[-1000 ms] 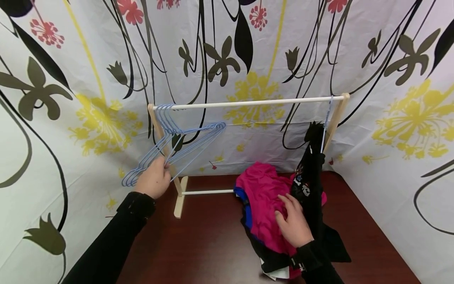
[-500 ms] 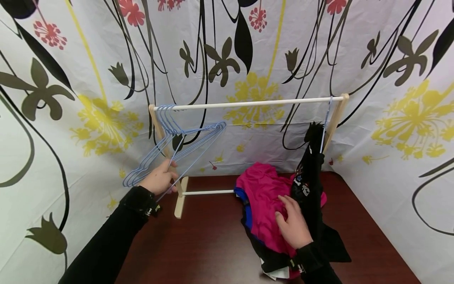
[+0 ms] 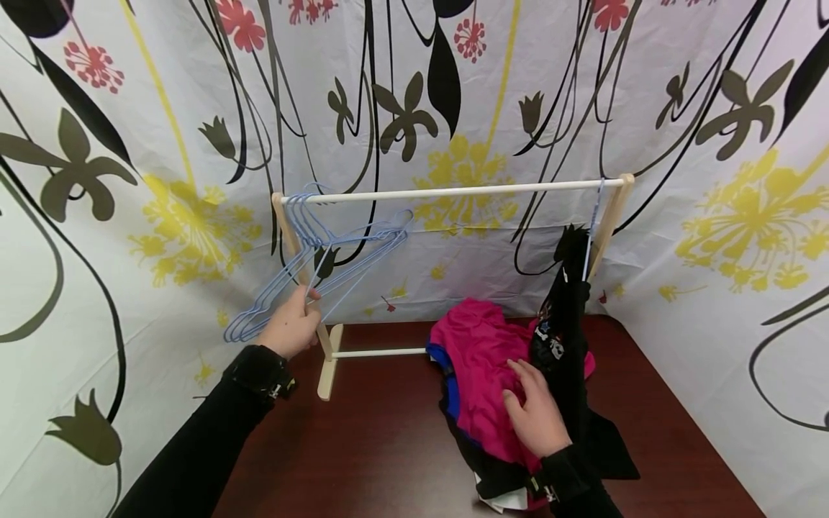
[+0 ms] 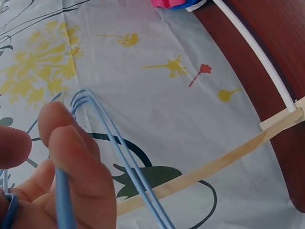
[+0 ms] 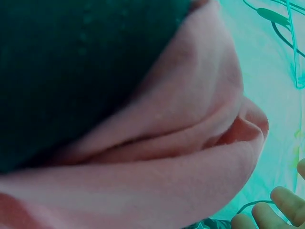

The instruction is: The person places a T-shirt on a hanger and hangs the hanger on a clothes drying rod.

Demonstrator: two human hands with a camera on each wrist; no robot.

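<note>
My left hand [image 3: 289, 325] pinches the lower part of a blue wire clothes hanger [image 4: 64, 200] at the left end of the rack. The held hanger's hook shows just above the rail [image 3: 453, 193], and its far corner sits higher than the rest. Several other blue hangers [image 4: 126, 150] hang together behind it. My right hand [image 3: 537, 414] rests on a pink garment [image 3: 473, 352], fingers loosely spread. This garment tops a pile with blue and black cloth under it. In the right wrist view, pink cloth and a dark sleeve fill most of the picture, with fingertips [image 5: 264, 217] at the lower right.
A black garment [image 3: 573, 360] hangs from a blue hanger at the rack's right end, its lower part draping to the brown table [image 3: 363, 446]. The wooden rack foot [image 3: 330, 367] stands at left. Flower-patterned cloth [image 3: 401, 72] closes off the back and both sides.
My left hand let the hanger wire tilt down across its wrist, then drew it back up and raised it, bringing the hook above the rail. My right hand has stayed on the pink garment.
</note>
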